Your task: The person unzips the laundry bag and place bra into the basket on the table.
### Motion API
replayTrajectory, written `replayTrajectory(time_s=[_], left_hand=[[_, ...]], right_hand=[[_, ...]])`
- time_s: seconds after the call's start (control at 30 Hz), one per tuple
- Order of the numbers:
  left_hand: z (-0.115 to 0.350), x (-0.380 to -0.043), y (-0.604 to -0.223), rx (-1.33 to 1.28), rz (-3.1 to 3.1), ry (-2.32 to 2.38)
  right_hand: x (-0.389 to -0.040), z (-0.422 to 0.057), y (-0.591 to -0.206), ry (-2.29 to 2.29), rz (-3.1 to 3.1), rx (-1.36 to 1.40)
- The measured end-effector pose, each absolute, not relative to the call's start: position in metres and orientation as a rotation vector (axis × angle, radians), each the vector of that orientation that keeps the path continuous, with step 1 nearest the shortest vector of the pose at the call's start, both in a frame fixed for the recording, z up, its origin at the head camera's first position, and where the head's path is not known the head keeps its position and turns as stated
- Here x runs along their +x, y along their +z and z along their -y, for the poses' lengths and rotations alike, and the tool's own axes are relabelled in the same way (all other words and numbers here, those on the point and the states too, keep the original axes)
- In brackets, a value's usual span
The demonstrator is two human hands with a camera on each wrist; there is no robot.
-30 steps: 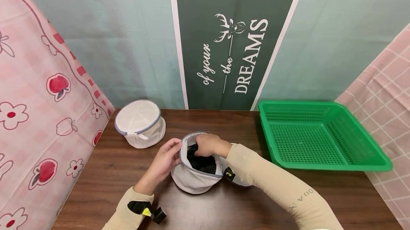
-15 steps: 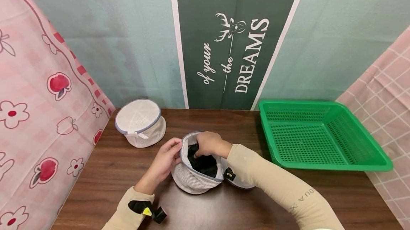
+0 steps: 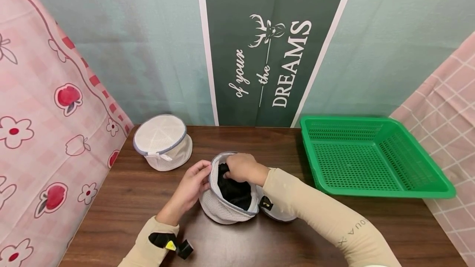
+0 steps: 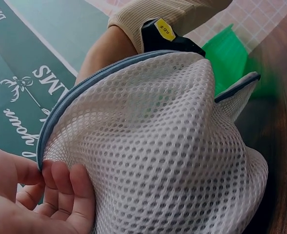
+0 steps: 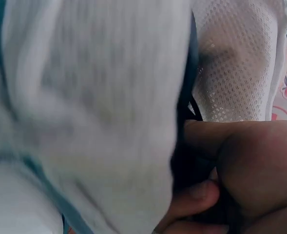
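Note:
A white mesh laundry bag (image 3: 222, 210) with a grey-blue zipped rim stands in front of me, its top unzipped. A black cloth (image 3: 239, 196) lies bunched inside it. My left hand (image 3: 192, 182) pinches the rim at the bag's left side; in the left wrist view its thumb and fingers meet on the mesh (image 4: 158, 136) just below the zipper. Through the opening reaches my right hand (image 3: 242, 168), its fingers on the black cloth at the far side. The right wrist view has thumb and fingers close around dark fabric, partly hidden by the mesh wall.
The bag's round lid (image 3: 280, 216) hangs back to the right, under my right forearm. At the back left stands another white mesh laundry bag (image 3: 178, 157). A green plastic basket (image 3: 386, 193) sits at the right on the brown wooden table (image 3: 122, 205). Patterned curtains surround the table.
Inside the bag, the black cloth has shifted a little and looks smoother near my right hand. Both hands stay almost in place.

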State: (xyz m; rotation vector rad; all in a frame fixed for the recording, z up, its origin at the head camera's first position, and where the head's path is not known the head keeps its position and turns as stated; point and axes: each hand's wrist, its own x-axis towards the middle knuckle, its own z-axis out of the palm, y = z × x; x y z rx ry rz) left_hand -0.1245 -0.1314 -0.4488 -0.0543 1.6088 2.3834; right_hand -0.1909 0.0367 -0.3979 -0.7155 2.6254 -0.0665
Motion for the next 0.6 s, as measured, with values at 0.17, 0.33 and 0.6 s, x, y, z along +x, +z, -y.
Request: replayTrajectory(time_s=[0.17,0.33,0.6], left_hand=[[0.1291,-0.1238,-0.4461,-0.091,-1.583,2.371],[0.1289,-0.1233,-0.4465,-0.082,-1.581,2.351],[0.1287,-0.1242,-0.4463,-0.105,-1.58,2.368]], right_hand=[[-0.1916,-0.0373,-0.3971,-0.071,-2.617,-0.725],[-0.193,-0.0379,-0.3952,-0.137,-2.624,-0.743],[-0.1959,-0.0433,-0.3888,-0.167,-2.62,-0.8]])
